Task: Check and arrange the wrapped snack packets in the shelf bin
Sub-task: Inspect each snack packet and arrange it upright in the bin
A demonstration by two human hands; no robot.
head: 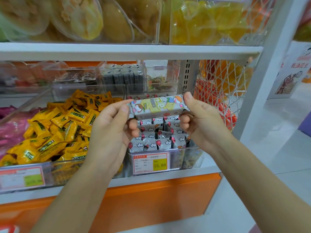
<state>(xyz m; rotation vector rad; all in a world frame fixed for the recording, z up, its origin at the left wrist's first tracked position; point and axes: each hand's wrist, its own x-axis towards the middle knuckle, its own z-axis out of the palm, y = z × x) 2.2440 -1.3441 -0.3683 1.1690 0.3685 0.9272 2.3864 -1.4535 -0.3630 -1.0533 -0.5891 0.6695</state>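
I see a white shelf board (117, 52) of a shop rack, with an orange base panel (151, 199) below it and a pale floor (286, 140) to the right. On the lower shelf sits a clear plastic bin (190, 158) with a red-and-yellow price label (151, 163) on its front wall. Left of it lies a loose heap of glossy yellow packets (67, 125), and further left, pink packets (10, 132). A white net bag (218, 91) of orange goods hangs to the right.

My two forearms reach in from below and cover part of the bin's front corners. My left hand (111, 125) pinches the left end of a wrapped snack packet (156, 105), and my right hand (200, 120) pinches its right end. The packet is held level above the bin and hides the rear rows. It is long and box-like, in crinkly printed foil with cartoon figures. Beneath it, the binned packets (151, 143) stand upright in close rows, silver-white with cloud prints.
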